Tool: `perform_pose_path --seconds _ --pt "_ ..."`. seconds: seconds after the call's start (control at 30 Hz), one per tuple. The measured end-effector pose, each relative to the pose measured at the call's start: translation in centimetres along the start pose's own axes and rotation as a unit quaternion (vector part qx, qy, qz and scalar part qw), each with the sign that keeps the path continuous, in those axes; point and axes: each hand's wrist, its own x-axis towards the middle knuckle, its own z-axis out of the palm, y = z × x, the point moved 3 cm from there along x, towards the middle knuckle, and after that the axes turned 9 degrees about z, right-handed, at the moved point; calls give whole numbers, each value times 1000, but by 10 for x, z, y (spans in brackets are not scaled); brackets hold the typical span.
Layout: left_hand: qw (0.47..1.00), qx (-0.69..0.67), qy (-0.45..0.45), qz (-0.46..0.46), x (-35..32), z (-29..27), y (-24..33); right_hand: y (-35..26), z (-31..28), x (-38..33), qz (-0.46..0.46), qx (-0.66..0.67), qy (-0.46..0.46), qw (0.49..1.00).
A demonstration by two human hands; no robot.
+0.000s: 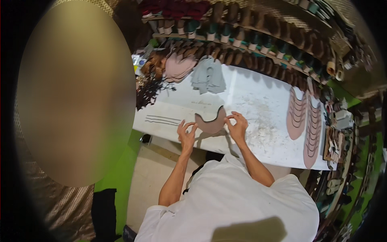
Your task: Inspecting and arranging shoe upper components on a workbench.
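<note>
**Brown cut-out held flat at both ends**

Lies on the white desk (258,101), near its front edge: a brown piece (209,124), curved like a moon with two tips up. Looks already cut to shape, with a clean round edge. Pinched at its left end by the left hand (186,135) and at its right end by the right hand (238,126), fingers bent and close together on the rim. No tool in either hand.

Just left of the hands: a few thin dark strips (163,119), laid side by side. Just right of them: small crumbs and scraps (262,121) spread over the desk, so probably some cutting done here.

Farther back: a grey pile (208,76) and a pink pile (177,66) of cut shapes, plus a heap of dark scraps (151,90). At the right end: two long rows of pink soles (297,115), laid one over the next. Behind the desk: shelves (250,40) full of shoe forms.

Hard to tell how much is left. Many pieces cut and sorted, only this one in hand, joined to nothing yet.
</note>
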Motion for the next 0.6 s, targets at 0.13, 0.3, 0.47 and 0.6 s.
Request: perform_pose_path --seconds 0.13,0.3,0.47,0.6 --pt "999 -30 18 41 -31 6 -3 16 -24 -23 -7 27 10 1000" --pt "998 -57 -14 17 -88 38 8 45 -80 -55 -1 20 23 1000" --pt "990 -115 -80 -8 -155 79 34 84 -151 -95 24 21 56 998" --pt "986 -91 -140 10 -196 111 44 116 -206 -123 67 13 63 996"
